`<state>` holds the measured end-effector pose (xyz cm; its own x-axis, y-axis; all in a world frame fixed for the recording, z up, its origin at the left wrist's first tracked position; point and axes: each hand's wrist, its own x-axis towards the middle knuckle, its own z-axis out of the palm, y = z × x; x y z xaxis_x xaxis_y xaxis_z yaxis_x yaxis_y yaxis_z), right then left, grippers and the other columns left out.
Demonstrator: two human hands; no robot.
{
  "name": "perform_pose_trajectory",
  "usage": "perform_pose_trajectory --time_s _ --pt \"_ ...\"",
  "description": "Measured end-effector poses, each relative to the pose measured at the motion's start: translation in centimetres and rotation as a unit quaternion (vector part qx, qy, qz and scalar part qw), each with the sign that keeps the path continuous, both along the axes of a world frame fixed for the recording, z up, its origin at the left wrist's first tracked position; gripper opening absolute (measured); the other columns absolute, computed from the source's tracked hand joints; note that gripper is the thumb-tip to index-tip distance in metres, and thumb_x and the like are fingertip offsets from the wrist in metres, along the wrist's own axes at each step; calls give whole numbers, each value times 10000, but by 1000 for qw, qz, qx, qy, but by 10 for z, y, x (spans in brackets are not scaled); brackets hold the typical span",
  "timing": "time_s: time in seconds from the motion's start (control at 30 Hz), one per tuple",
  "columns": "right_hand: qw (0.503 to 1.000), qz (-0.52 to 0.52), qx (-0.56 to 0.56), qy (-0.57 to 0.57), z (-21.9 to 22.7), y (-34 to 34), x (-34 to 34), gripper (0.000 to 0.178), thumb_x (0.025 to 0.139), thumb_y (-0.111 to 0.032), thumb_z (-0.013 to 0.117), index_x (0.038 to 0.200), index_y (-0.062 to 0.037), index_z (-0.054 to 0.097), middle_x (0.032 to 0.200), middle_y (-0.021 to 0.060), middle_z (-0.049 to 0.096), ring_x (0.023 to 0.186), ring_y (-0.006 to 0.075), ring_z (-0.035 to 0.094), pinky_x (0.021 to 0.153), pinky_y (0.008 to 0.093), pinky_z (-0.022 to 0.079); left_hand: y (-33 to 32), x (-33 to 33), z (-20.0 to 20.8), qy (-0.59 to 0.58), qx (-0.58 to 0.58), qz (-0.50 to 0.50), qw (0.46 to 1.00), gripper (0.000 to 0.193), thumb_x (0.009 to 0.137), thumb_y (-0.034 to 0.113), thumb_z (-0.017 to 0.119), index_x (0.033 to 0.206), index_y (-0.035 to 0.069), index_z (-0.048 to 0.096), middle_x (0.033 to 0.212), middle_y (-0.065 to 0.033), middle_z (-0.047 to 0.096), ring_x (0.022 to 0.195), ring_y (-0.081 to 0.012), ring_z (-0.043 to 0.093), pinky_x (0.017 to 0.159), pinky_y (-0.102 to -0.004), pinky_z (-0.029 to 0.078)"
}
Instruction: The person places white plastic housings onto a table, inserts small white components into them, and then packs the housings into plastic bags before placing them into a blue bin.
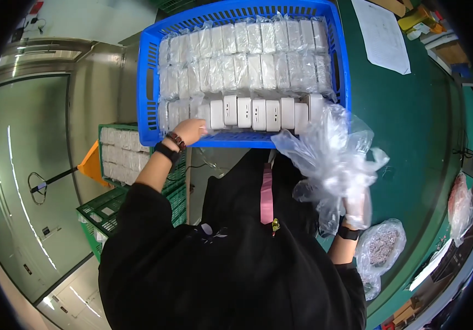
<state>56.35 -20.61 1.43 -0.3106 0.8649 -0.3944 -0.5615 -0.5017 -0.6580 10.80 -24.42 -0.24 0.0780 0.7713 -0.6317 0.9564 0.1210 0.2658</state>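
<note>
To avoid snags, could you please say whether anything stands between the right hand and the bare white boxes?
Yes: clear plastic bags in the right hand bunch over the near right corner of the blue crate.

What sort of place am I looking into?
Probably a factory packing area: the blue crate holds rows of white box-shaped units, many in clear wrapping; the right hand grips a bunch of clear plastic bags; green crates stand to the left.

A head-worn fisheye looks down from close above.
</note>
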Motion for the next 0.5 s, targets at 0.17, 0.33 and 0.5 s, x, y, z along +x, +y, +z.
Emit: perform_pose_trajectory --time_s 0.17,0.33,0.5 --pt "966 249 54 -45 31 -23 -116 377 832 -163 446 1192 -58 410 1033 70 526 906 175 526 781 292 428 -6 83 106 -363 68 23 929 83 778 107 549 801 27 542 766 -113 588 745 -233 581 663 -334 446" --pt "886 323 257 -210 9 -49 -192 346 794 -186 476 1106 -36 487 954 75 578 791 187 575 690 302 470 -14 47 98 -483 99 36 869 117 793 125 535 878 47 550 852 -112 593 792 -234 577 686 -329 451" --pt "978 128 -42 -158 2 -60 -227 246 784 -198 517 951 -19 543 797 81 591 685 188 583 625 300 474 26 -99 13 -205 -35 -38 977 225 781 163 530 985 67 536 945 -123 567 872 -275 550 755 -366 433"
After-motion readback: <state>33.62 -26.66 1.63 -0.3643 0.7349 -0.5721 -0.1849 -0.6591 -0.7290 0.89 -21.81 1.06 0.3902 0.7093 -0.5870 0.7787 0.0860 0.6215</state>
